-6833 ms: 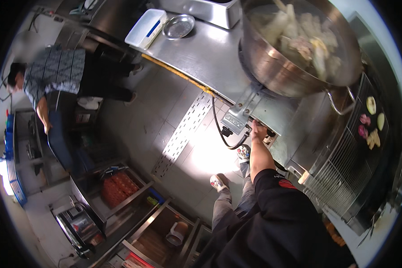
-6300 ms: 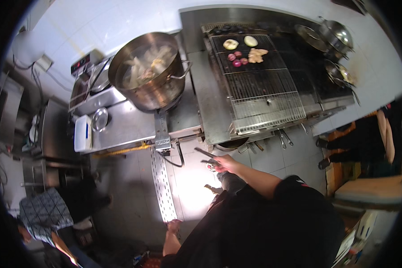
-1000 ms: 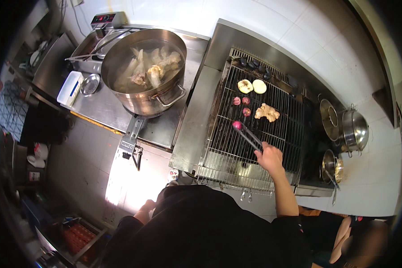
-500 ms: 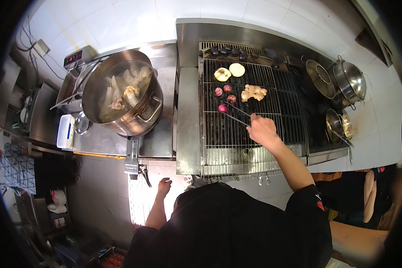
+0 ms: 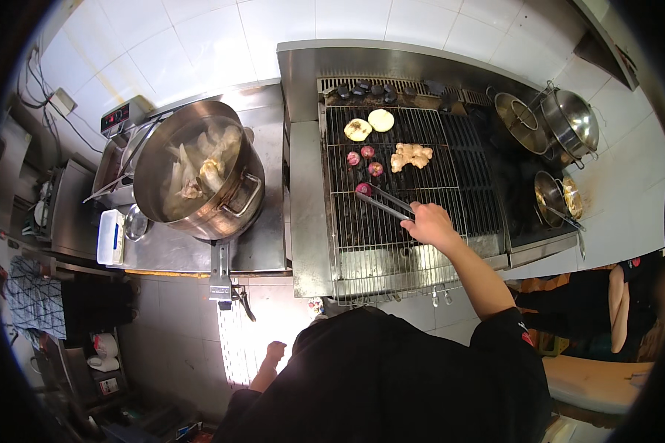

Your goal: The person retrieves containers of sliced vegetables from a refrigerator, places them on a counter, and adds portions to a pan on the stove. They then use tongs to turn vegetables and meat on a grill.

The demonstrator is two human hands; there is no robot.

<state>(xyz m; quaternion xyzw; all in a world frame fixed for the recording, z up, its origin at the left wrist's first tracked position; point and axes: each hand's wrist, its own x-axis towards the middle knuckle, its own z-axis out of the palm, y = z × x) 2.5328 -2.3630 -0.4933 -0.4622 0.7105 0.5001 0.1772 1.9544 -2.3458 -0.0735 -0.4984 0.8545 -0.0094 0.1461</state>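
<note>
My right hand (image 5: 430, 223) is closed around metal tongs (image 5: 389, 205) over the grill. The tips of the tongs are on either side of a small red onion (image 5: 363, 189), which is at the grate. Just beyond it sit several more red onions (image 5: 375, 169). To their right lies a knobbly piece of ginger (image 5: 411, 156). Two pale onion halves (image 5: 357, 130) rest farther back, one with char marks. My left hand (image 5: 275, 351) hangs low by my side, away from the grill, its fingers loosely curled with nothing seen in them.
A big steaming pot (image 5: 199, 173) with meat and bones stands on the left counter, next to a white plastic tub (image 5: 111, 236). Strainers and a steel pot (image 5: 569, 125) stand at the right. Other people are at the far left and right edges.
The tongs' tips have come down around the nearest red onion, and their arms are closer together. My left hand has dropped lower. The whole view has shifted slightly.
</note>
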